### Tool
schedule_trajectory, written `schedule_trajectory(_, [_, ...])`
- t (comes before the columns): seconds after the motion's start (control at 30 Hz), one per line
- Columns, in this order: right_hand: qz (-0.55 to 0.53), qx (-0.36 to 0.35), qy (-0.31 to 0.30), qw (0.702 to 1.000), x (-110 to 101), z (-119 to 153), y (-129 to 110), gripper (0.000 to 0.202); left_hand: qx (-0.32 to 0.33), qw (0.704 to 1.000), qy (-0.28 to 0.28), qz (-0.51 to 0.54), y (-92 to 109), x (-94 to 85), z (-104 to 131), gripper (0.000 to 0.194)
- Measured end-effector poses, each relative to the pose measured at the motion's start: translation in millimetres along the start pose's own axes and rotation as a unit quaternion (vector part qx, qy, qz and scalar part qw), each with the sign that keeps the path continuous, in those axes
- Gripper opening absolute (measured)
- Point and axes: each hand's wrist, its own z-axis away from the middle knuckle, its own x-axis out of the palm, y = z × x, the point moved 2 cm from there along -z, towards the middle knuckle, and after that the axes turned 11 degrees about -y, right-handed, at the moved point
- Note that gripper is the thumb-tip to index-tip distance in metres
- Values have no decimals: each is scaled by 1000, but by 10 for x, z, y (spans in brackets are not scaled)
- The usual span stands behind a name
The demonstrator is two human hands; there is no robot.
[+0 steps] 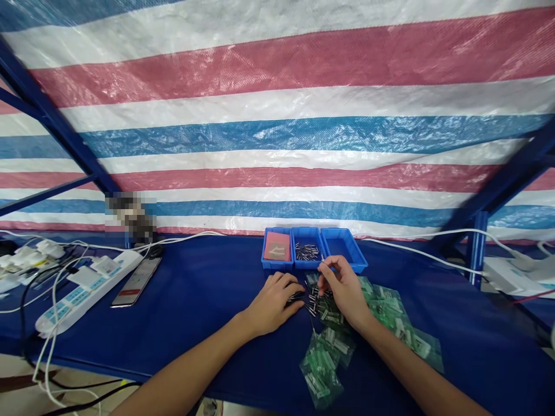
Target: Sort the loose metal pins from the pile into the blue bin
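Observation:
My left hand (274,305) rests on the blue table with its fingers curled round several small dark rods (295,297), which show between thumb and fingers. Thumb and forefinger of my right hand (344,290) pinch a small, thin, light-tipped rod (321,261), raised just in front of the blue bins. Between the hands lies a loose pile of short dark rods (311,300), partly hidden by my right hand. The middle blue bin (307,266) holds many similar rods. Clear bags with green and white pieces (321,364) lie below the pile.
The left bin (276,266) contains a pink block with pale pieces on it; the right bin (344,248) adjoins the middle one. More green bags (394,315) lie beside my right forearm. A phone (136,281) and a power strip (89,292) with cables occupy the left.

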Motion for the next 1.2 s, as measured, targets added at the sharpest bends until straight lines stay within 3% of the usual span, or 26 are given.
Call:
schedule_trajectory(0.33, [-22,1,-21,1000,54,22,-57,36,12,1000,6,4,5,0,-4,18])
schedule_trajectory(0.67, [-35,9,-16,999,61,31,-69,39,-53,998,29,-18,-31,-24,-7,39])
schedule_trajectory(1.0, [-31,24,-48,998,42,31,-43,38,-71,996,29,-39,-36,-1,-10,36])
schedule_trajectory(1.2, [-28,15,-35,999,58,22,-65,36,-65,997,25,-41,-56,2,-3,32])
